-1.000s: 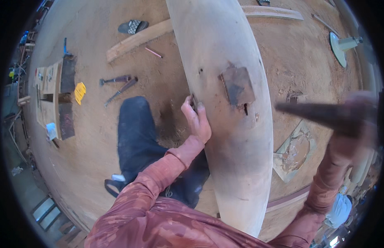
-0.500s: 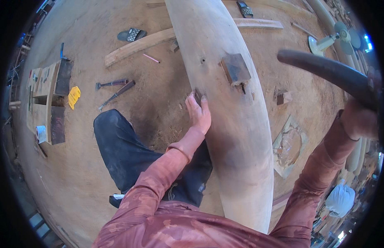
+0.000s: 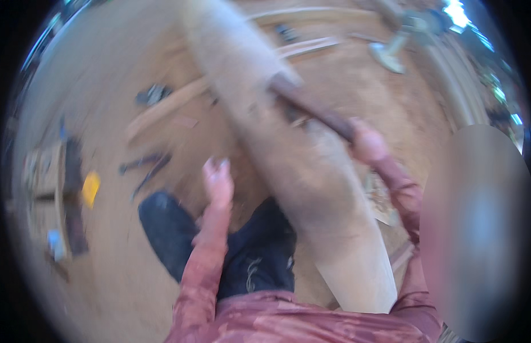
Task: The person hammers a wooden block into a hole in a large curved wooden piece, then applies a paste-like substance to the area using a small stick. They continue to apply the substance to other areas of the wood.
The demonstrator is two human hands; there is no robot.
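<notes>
On my feed: right hand (image 3: 366,141) wrapped round dark brown elongated bar (image 3: 315,110), tip up-left of those fingers, over long pale rounded log (image 3: 311,177); left hand (image 3: 219,183) blurred, I can't tell if its fingers hold anything, log to their right

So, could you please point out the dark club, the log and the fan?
Club (image 3: 314,108): head view, the middle of its length.
Log (image 3: 299,164): head view, the middle of its upper surface.
Fan (image 3: 398,43): head view, its stand.
</notes>
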